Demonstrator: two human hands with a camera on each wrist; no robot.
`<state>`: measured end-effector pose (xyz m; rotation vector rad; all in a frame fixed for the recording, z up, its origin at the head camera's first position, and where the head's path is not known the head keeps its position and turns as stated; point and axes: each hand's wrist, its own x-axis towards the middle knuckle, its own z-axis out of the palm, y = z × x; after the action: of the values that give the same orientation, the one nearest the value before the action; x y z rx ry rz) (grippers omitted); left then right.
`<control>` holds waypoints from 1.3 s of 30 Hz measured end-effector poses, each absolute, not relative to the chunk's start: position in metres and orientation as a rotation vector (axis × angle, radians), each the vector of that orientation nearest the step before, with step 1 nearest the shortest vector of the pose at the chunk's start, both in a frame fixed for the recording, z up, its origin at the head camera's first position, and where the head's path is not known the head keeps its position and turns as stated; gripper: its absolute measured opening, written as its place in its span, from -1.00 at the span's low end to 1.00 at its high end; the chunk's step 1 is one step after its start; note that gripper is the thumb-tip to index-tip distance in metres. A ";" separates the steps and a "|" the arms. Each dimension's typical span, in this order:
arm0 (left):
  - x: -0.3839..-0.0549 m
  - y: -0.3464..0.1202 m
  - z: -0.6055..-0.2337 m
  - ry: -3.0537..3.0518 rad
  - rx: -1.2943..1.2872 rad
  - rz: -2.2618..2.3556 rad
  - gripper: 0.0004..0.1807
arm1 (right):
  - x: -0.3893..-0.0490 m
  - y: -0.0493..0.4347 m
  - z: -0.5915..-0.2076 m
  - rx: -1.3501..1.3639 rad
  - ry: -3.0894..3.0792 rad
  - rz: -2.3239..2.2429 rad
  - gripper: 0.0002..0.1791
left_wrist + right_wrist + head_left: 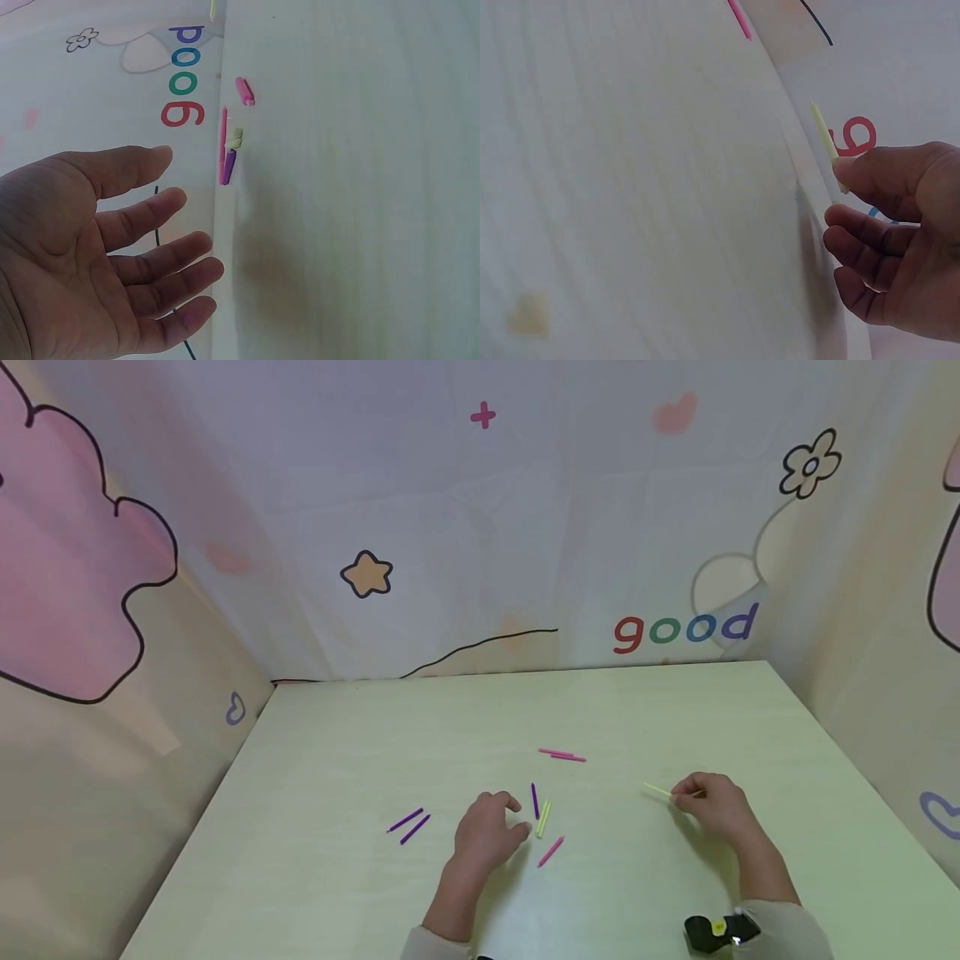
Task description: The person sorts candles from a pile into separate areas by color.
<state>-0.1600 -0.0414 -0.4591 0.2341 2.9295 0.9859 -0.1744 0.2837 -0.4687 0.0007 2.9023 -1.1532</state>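
My right hand (716, 806) pinches a thin pale-yellow stick (824, 135) between thumb and index finger, its pointed end sticking out. The other fingers of that hand are loosely bent. Over the middle of the table is my left hand (487, 833), holding nothing, its fingers spread and relaxed with the thumb tip beside two yellow sticks (543, 819). A purple stick (535, 801) lies against those two. Nearer me is a pink stick (551, 852), slanting. To the left of the left hand lie two purple sticks (415, 829), side by side and apart.
Two pink sticks (562, 755) lie farther back on the pale table (337, 743). A printed cloth backdrop (480, 527) with drawings and the word "good" rises behind the table and along both sides. A black wrist device (712, 933) sits at the right sleeve.
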 end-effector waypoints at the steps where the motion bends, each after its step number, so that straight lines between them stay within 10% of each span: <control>1: -0.161 -0.040 -0.459 2.928 0.239 0.987 -0.73 | -0.175 0.284 -0.470 0.006 2.898 -1.153 -0.90; 39: -0.184 -0.030 -0.467 2.905 0.187 0.972 -0.75 | -0.180 0.284 -0.479 0.063 2.829 -1.142 -0.85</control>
<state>-0.1836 -0.0301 -0.4673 0.1866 2.9049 0.9720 -0.1801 0.2841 -0.4789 0.0630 2.8292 -1.1425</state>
